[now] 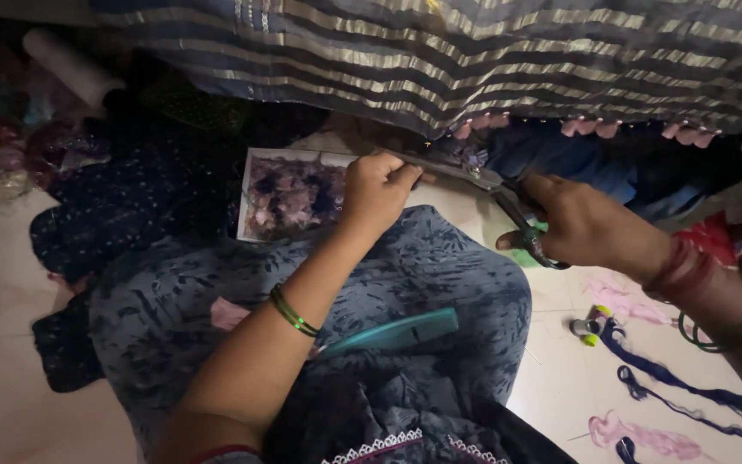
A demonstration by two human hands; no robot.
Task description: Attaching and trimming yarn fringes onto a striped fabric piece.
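Note:
My left hand (377,191) pinches the edge of a thin pale piece of material next to the blades of a pair of scissors (474,179). My right hand (581,225) grips the scissors' dark handles, blades pointing left toward my left hand. Both hands hover over blue patterned fabric (362,283) spread across my lap. A grey cloth with gold stripes and pink tassels (491,60) hangs just above the hands. Green bangles circle both wrists.
A teal flat tool (397,333) lies on the lap fabric. A printed picture with purple shapes (289,196) lies behind my left hand. Blue and pink thread tufts (654,404) and a small thread spool (590,325) lie on the pale floor at right. Dark cloth heaps sit at left.

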